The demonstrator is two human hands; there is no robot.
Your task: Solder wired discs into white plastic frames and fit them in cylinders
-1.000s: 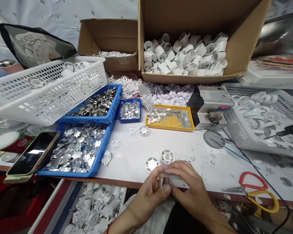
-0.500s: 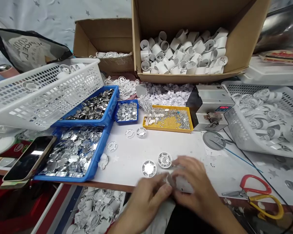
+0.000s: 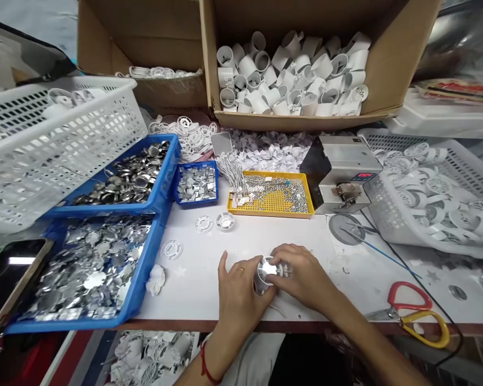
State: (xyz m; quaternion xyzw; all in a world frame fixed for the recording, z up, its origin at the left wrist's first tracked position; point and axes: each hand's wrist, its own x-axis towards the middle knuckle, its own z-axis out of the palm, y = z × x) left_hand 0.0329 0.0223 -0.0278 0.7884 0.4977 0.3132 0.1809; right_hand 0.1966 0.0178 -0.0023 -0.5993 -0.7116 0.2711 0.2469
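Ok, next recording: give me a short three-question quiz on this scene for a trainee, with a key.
1. True or false: the yellow tray stands between the small blue tray and the metal machine.
2. What do the left hand and right hand hold together?
a) a phone
b) a round white part
c) a cardboard box
3. Fill in: the scissors have one red and one ____ handle.

Key: 1 true; 2 b; 3 yellow.
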